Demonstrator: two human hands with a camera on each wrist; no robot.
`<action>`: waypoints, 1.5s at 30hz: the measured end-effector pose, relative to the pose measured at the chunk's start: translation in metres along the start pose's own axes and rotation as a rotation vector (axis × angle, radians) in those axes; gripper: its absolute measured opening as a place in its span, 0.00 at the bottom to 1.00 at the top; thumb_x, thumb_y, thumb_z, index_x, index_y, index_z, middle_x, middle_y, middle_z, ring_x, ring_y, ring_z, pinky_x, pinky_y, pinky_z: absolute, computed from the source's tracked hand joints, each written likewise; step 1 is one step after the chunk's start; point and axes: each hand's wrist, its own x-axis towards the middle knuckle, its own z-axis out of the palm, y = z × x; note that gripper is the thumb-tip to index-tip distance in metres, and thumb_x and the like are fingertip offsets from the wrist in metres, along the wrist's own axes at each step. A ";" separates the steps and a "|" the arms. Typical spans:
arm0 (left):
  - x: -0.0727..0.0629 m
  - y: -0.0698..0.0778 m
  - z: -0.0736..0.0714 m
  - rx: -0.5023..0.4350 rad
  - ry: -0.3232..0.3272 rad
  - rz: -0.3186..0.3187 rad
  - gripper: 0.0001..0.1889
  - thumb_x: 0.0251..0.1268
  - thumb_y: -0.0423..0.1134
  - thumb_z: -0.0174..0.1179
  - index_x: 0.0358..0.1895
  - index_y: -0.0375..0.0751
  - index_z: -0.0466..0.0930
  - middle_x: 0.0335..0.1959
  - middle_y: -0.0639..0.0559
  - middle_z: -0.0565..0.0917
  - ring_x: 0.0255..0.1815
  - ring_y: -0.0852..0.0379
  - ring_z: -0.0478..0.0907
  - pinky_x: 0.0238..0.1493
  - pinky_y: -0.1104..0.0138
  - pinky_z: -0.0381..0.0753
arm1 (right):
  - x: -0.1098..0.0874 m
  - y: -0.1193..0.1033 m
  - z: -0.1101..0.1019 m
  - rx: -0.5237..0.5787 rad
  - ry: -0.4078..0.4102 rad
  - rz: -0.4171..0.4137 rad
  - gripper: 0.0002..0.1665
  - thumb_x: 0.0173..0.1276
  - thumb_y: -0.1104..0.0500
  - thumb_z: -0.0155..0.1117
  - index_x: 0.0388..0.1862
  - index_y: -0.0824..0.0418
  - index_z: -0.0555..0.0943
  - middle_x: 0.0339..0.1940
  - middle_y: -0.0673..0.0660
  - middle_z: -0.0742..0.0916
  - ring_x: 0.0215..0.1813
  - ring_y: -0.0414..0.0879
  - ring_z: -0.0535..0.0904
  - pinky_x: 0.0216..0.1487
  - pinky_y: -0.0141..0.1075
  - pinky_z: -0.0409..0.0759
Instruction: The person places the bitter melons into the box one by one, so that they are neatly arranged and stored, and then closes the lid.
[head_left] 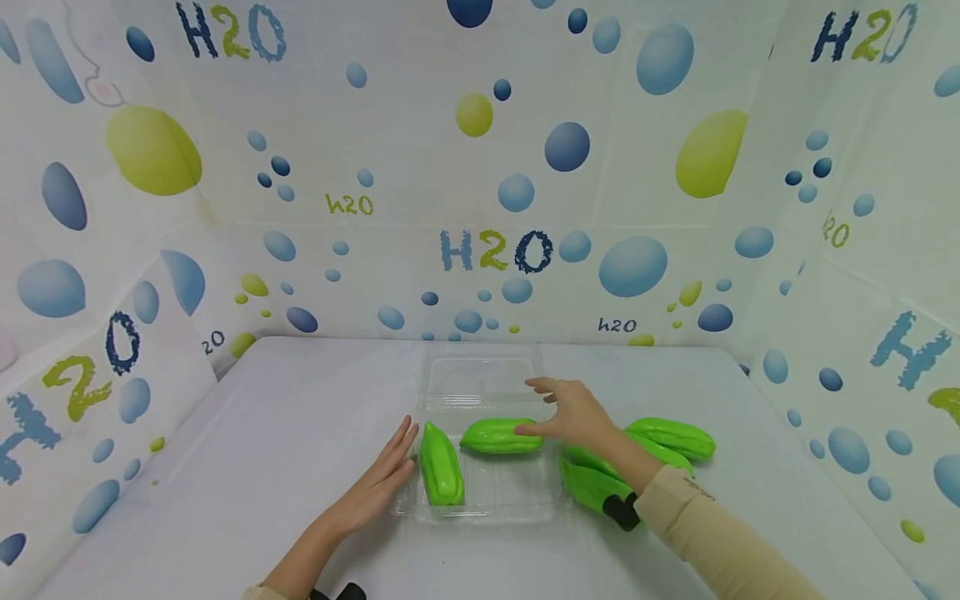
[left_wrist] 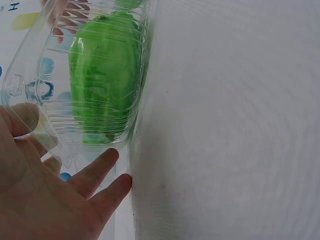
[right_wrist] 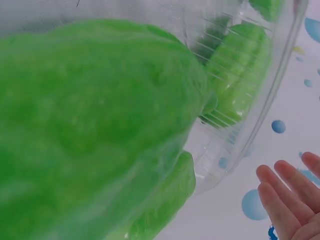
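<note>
A clear plastic box (head_left: 495,510) stands on the table with its hinged lid (head_left: 480,375) laid back. Inside, one glossy green ribbed vegetable (head_left: 442,467) points lengthwise along the left wall. Another green ribbed vegetable (head_left: 495,437) lies crosswise near the hinge. My left hand (head_left: 382,475) is beside the box's left wall, fingers extended; in the left wrist view the box (left_wrist: 50,120) overlaps some fingers. Over the box's right rear, my right hand (head_left: 577,412) has its fingers and thumb spread apart, holding nothing. Its thumb overlaps the crosswise vegetable in the head view; contact is unclear.
Several more green vegetables (head_left: 671,439) lie in a pile right of the box, partly hidden by my right forearm. A black wrist strap (head_left: 622,510) shows there. The white table (head_left: 300,417) meets a patterned sheet (head_left: 405,275) at the back and sides.
</note>
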 end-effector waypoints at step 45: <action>0.000 0.001 0.000 0.013 0.003 -0.006 0.27 0.75 0.40 0.36 0.72 0.39 0.43 0.74 0.46 0.37 0.72 0.44 0.32 0.66 0.45 0.39 | -0.022 0.036 -0.057 0.178 0.097 -0.057 0.40 0.48 0.45 0.73 0.60 0.54 0.73 0.55 0.56 0.80 0.52 0.52 0.78 0.55 0.47 0.72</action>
